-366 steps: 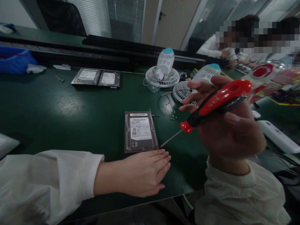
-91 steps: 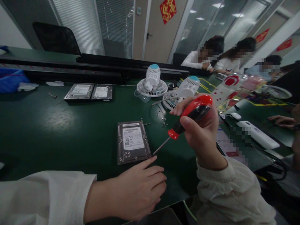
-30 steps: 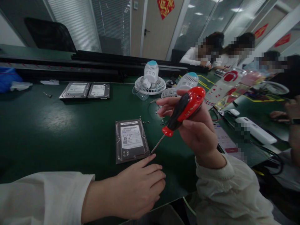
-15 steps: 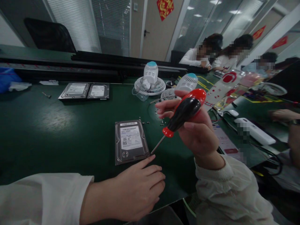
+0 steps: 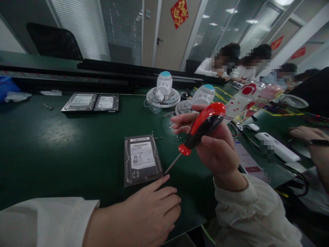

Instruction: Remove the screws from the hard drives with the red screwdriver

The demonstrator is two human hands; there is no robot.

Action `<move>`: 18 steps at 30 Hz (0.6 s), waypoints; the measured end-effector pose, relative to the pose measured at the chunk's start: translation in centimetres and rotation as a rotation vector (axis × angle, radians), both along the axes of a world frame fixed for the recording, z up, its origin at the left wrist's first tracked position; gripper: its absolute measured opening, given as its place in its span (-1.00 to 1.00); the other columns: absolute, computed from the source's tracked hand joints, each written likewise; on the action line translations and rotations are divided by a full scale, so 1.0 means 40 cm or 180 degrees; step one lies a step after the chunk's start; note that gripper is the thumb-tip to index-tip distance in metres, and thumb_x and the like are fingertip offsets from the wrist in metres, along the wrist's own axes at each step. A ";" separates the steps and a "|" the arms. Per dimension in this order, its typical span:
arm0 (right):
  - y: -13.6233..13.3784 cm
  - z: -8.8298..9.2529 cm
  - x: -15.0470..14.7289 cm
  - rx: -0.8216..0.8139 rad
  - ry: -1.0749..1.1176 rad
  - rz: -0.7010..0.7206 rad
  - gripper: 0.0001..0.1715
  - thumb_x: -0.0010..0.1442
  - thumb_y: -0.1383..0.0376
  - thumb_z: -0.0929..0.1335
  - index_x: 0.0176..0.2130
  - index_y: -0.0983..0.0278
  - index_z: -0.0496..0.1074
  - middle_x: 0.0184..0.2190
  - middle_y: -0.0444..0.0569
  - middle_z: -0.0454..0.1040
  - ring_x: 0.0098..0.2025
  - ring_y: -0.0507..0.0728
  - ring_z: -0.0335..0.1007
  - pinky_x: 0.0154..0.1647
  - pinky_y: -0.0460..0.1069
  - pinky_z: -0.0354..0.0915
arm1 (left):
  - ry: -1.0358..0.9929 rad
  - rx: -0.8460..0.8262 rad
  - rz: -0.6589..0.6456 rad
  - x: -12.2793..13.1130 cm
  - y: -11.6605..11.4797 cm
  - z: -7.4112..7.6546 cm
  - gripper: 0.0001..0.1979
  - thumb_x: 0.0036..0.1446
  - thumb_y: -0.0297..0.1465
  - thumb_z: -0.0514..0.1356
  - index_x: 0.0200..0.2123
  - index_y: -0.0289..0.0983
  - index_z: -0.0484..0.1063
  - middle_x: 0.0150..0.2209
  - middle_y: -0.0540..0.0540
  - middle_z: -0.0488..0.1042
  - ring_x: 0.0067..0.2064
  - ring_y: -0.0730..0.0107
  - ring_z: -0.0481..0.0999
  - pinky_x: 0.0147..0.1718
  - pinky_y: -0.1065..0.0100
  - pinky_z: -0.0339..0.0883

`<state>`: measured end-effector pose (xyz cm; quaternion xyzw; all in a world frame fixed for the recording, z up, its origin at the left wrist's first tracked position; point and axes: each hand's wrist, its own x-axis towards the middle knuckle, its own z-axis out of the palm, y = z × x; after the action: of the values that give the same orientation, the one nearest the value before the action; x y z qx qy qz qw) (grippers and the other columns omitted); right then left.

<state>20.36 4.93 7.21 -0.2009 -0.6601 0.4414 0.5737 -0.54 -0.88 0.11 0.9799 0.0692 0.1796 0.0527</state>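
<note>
My right hand [image 5: 217,147] is closed around the red and black handle of a screwdriver [image 5: 203,127]. Its shaft slants down to the left, and the tip meets the near right corner of a hard drive [image 5: 142,154]. That drive lies flat, label up, on the green table mat. My left hand [image 5: 151,209] rests in front of the drive with its fingers stretched out. The left index fingertip is at the same corner, beside the screwdriver tip; whether it presses on a screw there I cannot tell. Several small screws [image 5: 160,138] are scattered beyond the drive.
Two more hard drives [image 5: 89,102] lie at the back left. White fans [image 5: 164,89] stand beyond my right hand. To the right are a phone [image 5: 248,157], a white power strip [image 5: 277,147], a patterned bottle [image 5: 245,97] and a co-worker's hand [image 5: 305,132]. Other people sit farther back.
The screwdriver handle has turned in my right hand, showing more red on its upper side. Its tip stays at the drive's corner. The view has shifted slightly.
</note>
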 end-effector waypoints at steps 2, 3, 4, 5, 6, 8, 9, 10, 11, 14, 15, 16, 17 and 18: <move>0.000 0.000 -0.001 0.0127 -0.0053 -0.0187 -0.56 0.28 0.31 0.44 0.13 0.15 0.40 -0.01 -0.08 0.66 0.00 0.10 0.60 0.08 0.08 0.49 | -0.0003 0.0021 0.0004 0.000 0.001 0.001 -0.69 0.51 -0.32 0.09 0.08 -0.37 0.53 0.02 -0.12 0.65 0.15 0.16 0.55 0.42 0.03 0.06; 0.001 -0.001 -0.002 0.0222 -0.0080 -0.0286 -0.59 0.28 0.32 0.46 0.10 0.14 0.41 -0.07 -0.12 0.66 -0.04 0.08 0.61 0.04 0.06 0.49 | -0.0004 0.0035 -0.0001 0.000 0.001 0.002 -0.69 0.50 -0.32 0.10 0.09 -0.37 0.53 0.03 -0.12 0.65 0.15 0.15 0.55 0.42 0.03 0.06; 0.002 -0.003 -0.003 0.0304 -0.0095 -0.0365 -0.62 0.26 0.34 0.48 0.05 0.13 0.42 -0.12 -0.15 0.65 -0.08 0.06 0.61 0.01 0.04 0.49 | 0.0004 0.0039 -0.0003 -0.001 0.001 0.003 -0.70 0.50 -0.32 0.10 0.08 -0.37 0.53 0.02 -0.12 0.65 0.15 0.15 0.55 0.42 0.03 0.07; 0.003 -0.005 -0.004 0.0372 -0.0087 -0.0398 -0.62 0.25 0.34 0.49 0.03 0.12 0.43 -0.14 -0.17 0.64 -0.10 0.06 0.60 -0.01 0.03 0.49 | 0.0007 0.0037 -0.0005 -0.001 0.001 0.005 -0.70 0.50 -0.32 0.11 0.08 -0.37 0.54 0.02 -0.12 0.65 0.15 0.16 0.56 0.41 0.04 0.07; 0.005 -0.006 -0.004 0.0412 -0.0069 -0.0367 -0.61 0.23 0.34 0.50 0.03 0.11 0.42 -0.14 -0.17 0.63 -0.09 0.06 0.59 0.00 0.04 0.49 | 0.0015 0.0026 -0.0001 -0.001 0.001 0.007 -0.70 0.50 -0.32 0.11 0.08 -0.37 0.54 0.01 -0.12 0.66 0.14 0.16 0.56 0.41 0.04 0.08; 0.006 -0.008 -0.003 0.0380 -0.0033 -0.0182 -0.54 0.24 0.31 0.49 0.10 0.10 0.40 -0.05 -0.12 0.63 -0.03 0.10 0.58 0.05 0.09 0.49 | 0.0037 0.0010 0.0015 0.000 0.000 0.009 -0.70 0.50 -0.33 0.11 0.08 -0.37 0.54 0.01 -0.12 0.66 0.13 0.17 0.57 0.41 0.05 0.09; 0.006 -0.007 -0.002 0.0303 -0.0024 -0.0096 -0.51 0.25 0.28 0.47 0.15 0.10 0.38 0.01 -0.09 0.63 0.01 0.13 0.58 0.09 0.13 0.49 | 0.0037 0.0013 0.0025 0.000 0.000 0.009 -0.70 0.51 -0.33 0.11 0.08 -0.37 0.54 0.00 -0.12 0.66 0.13 0.16 0.57 0.40 0.04 0.10; 0.005 -0.005 0.000 0.0215 -0.0016 -0.0039 -0.48 0.26 0.25 0.45 0.18 0.11 0.37 0.06 -0.06 0.62 0.03 0.15 0.57 0.11 0.16 0.48 | 0.0035 0.0020 0.0027 0.000 -0.001 0.010 -0.70 0.51 -0.33 0.11 0.08 -0.38 0.54 0.00 -0.13 0.66 0.13 0.16 0.57 0.40 0.04 0.10; 0.003 -0.003 0.000 0.0129 -0.0023 -0.0018 -0.48 0.27 0.23 0.44 0.19 0.13 0.37 0.09 -0.03 0.62 0.04 0.17 0.58 0.13 0.18 0.48 | 0.0036 0.0027 0.0030 0.000 -0.001 0.010 -0.70 0.50 -0.33 0.11 0.08 -0.38 0.54 0.01 -0.13 0.66 0.13 0.15 0.57 0.40 0.04 0.10; -0.002 0.002 0.000 0.0092 -0.0084 -0.0251 -0.55 0.28 0.22 0.44 0.15 0.16 0.41 0.02 -0.03 0.65 0.01 0.18 0.60 0.10 0.19 0.49 | 0.0052 0.0026 0.0015 0.000 -0.001 0.009 -0.70 0.50 -0.32 0.12 0.08 -0.37 0.55 0.01 -0.14 0.66 0.13 0.16 0.57 0.41 0.04 0.09; -0.002 0.003 -0.002 0.0171 -0.0116 -0.0364 -0.58 0.27 0.23 0.46 0.11 0.14 0.42 -0.03 -0.05 0.66 -0.02 0.17 0.60 0.07 0.17 0.50 | 0.0068 0.0015 0.0013 0.000 -0.001 0.009 -0.70 0.49 -0.32 0.13 0.08 -0.37 0.55 0.00 -0.14 0.66 0.13 0.17 0.57 0.41 0.05 0.09; -0.002 0.003 -0.003 0.0264 -0.0147 -0.0463 -0.61 0.26 0.25 0.48 0.07 0.12 0.42 -0.09 -0.09 0.65 -0.06 0.15 0.60 0.03 0.15 0.51 | 0.0082 0.0003 0.0019 0.000 -0.001 0.008 -0.70 0.49 -0.32 0.13 0.07 -0.37 0.55 0.00 -0.13 0.66 0.13 0.17 0.57 0.41 0.05 0.10; -0.001 0.002 -0.004 0.0341 -0.0176 -0.0528 -0.64 0.25 0.26 0.50 0.01 0.11 0.42 -0.13 -0.12 0.64 -0.09 0.13 0.60 0.00 0.14 0.51 | 0.0082 -0.0007 0.0025 0.000 -0.001 0.008 -0.71 0.49 -0.32 0.14 0.07 -0.37 0.55 0.00 -0.13 0.66 0.12 0.17 0.58 0.41 0.05 0.10; 0.000 0.001 -0.005 0.0384 -0.0191 -0.0545 -0.66 0.24 0.27 0.51 -0.03 0.10 0.42 -0.16 -0.14 0.62 -0.11 0.12 0.59 -0.02 0.12 0.51 | 0.0081 -0.0012 0.0032 0.001 -0.002 0.007 -0.70 0.49 -0.32 0.14 0.08 -0.37 0.55 0.00 -0.13 0.66 0.12 0.17 0.58 0.41 0.05 0.10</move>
<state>20.17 4.94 7.26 -0.2348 -0.6827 0.3440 0.6004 -0.52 -0.95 0.38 0.9816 0.0750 0.1672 0.0527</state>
